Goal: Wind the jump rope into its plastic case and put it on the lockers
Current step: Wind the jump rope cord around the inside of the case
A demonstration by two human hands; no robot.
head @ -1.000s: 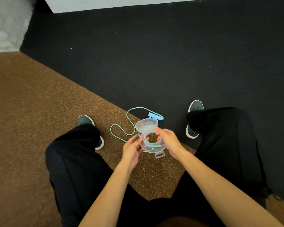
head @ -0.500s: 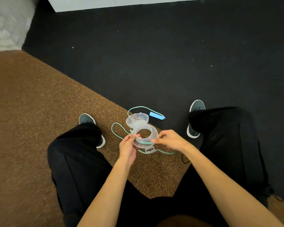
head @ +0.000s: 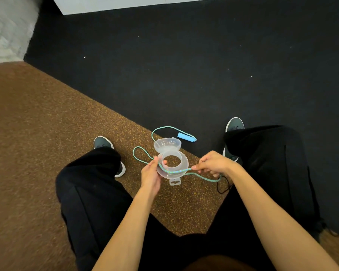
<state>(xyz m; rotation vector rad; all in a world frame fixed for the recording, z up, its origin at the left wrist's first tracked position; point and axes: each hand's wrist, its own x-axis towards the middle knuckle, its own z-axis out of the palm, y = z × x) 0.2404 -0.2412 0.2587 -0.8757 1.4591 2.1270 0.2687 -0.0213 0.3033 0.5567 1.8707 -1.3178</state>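
Note:
My left hand holds the clear round plastic case by its left rim, with its hinged lid open and tipped away from me. The teal jump rope lies across the near side of the case's inner spool. My right hand pinches the rope just right of the case and pulls it taut; a slack loop hangs below that hand. The rest of the rope trails on the floor beyond the case to a light blue handle.
I am crouched with my knees apart and a dark shoe on each side. The floor is brown speckled rubber on the left and black mat ahead. A white locker base runs along the top edge.
My right hand has drawn the rope out to the right of the case, stretching it across the spool. The case has stayed in my left hand, turned slightly.

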